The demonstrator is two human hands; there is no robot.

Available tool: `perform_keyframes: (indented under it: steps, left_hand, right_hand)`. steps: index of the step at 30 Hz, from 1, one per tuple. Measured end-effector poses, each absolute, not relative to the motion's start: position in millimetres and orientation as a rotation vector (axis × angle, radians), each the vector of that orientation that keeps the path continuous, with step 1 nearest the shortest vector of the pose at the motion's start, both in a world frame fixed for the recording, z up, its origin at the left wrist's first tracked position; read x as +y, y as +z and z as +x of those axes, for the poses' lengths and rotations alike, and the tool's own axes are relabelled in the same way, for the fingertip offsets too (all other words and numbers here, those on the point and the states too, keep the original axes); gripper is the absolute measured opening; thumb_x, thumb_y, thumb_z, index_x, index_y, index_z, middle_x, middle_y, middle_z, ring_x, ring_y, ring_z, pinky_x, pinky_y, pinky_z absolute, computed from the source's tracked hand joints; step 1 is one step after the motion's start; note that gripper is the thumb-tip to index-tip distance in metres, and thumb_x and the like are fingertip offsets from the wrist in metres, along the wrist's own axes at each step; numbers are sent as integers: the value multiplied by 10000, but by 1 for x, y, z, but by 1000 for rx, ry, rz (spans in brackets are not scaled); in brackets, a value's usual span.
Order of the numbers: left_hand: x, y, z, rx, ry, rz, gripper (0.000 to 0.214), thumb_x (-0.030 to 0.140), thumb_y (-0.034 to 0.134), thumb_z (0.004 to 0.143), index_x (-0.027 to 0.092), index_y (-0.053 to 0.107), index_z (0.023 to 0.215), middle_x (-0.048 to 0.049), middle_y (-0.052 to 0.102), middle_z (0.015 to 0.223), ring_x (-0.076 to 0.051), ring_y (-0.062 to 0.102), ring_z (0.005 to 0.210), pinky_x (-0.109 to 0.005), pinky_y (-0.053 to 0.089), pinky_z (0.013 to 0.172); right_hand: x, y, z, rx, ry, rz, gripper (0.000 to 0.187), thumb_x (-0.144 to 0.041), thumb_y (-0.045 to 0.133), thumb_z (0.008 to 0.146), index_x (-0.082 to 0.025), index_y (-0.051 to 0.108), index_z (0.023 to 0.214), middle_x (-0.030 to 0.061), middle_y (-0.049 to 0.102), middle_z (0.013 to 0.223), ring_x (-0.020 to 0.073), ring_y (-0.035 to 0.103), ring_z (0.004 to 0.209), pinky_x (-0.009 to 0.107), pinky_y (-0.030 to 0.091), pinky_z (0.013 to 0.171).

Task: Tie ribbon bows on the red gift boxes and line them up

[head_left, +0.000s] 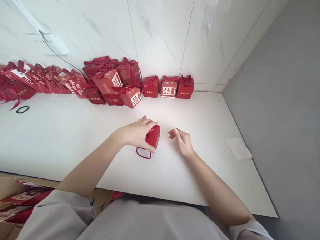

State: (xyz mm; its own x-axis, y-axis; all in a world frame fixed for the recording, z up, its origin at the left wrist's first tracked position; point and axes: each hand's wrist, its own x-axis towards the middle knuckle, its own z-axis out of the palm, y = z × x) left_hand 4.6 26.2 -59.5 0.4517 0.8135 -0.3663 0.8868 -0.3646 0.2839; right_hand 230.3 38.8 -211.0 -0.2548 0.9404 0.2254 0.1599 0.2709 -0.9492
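My left hand (138,133) is wrapped over a small red gift box (153,137) that rests on the white table (68,136). A red ribbon loop (143,154) trails from the box toward me. My right hand (180,139) hovers just right of the box, fingers loosely curled and apart, holding nothing and not touching the box.
Several finished red gift boxes with ribbon bows are piled along the back wall (116,83), with three in a row (168,87) to their right. A black ring (22,109) lies at the left. A white paper (238,148) lies near the table's right edge. Flat red box blanks (16,202) sit in a carton below left.
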Motion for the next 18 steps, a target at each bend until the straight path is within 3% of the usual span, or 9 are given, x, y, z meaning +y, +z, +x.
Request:
perform_keyframes:
  steps: [9, 15, 18]
  left_hand:
    - [6, -92, -2, 1518, 123, 2368, 923, 570, 848, 581, 305, 471, 1381, -130, 566, 1303, -392, 522, 1220, -459, 499, 926]
    - [-9, -105, 1, 1654, 171, 2389, 942, 740, 761, 606, 248, 477, 1357, -173, 583, 1244, -422, 560, 1138, -496, 501, 875]
    - [-14, -109, 8, 1734, 222, 2356, 863, 660, 787, 620, 202, 517, 1299, -188, 604, 1203, -434, 570, 1108, -512, 504, 863]
  right_hand:
    - [44, -221, 230, -1553, 1179, -1130, 562, -658, 389, 975, -213, 717, 877, 35, 685, 765, 200, 650, 765, 330, 505, 797]
    - [42, -223, 229, -1604, 1155, -1127, 562, -663, 396, 968, -213, 716, 862, 32, 680, 749, 202, 651, 750, 334, 511, 779]
    - [41, -223, 229, -1587, 1166, -1139, 545, -651, 410, 969, -212, 716, 864, 34, 676, 756, 202, 648, 754, 333, 503, 775]
